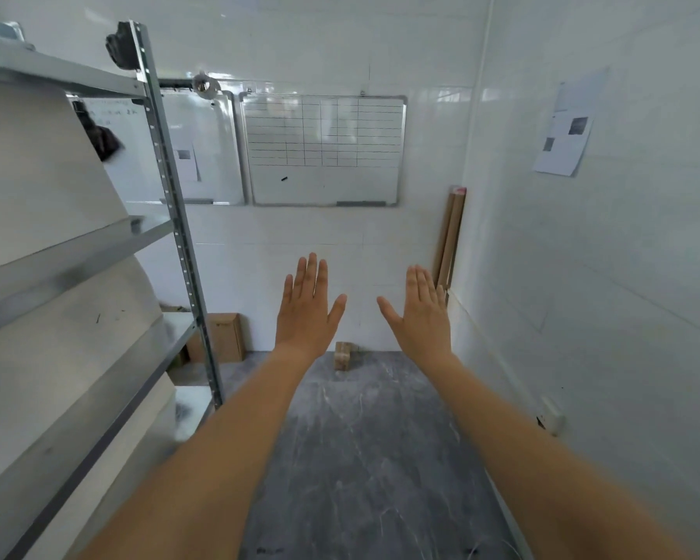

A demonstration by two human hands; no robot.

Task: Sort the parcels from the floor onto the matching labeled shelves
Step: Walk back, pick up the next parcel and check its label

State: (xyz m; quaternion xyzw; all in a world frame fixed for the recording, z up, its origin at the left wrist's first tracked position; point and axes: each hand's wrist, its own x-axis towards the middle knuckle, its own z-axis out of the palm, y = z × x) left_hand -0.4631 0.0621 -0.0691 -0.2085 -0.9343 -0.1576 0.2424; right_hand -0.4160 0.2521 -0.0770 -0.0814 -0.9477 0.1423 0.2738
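Head view showed both bare forearms stretched straight out over the dark grey marbled floor, backs of the hands toward the camera. The left hand was flat and empty, its four fingers pressed close together and pointing up, the thumb angled out toward the other hand. The right hand mirrored it: fingers together, thumb splayed inward, gripping nothing. The two hands were apart, with a clear gap between the thumbs.

Between the wrists and farther off, a small tan cardboard parcel stood on the floor just beside the foot of the white tiled back wall. A larger brown cardboard box sat on the floor at the same wall, partly behind the front post of the grey metal shelving unit that filled the left side. Large pale, blurred shapes occupied the shelf levels; what they were could not be told, and no shelf labels could be read.

On the back wall hung a white gridded whiteboard with a metal frame, and beside it, partly behind the shelf post, a second plain whiteboard. Brown cardboard tubes leaned upright in the right corner. A white printed paper sheet was stuck on the right wall, and a white wall socket sat low on that wall.
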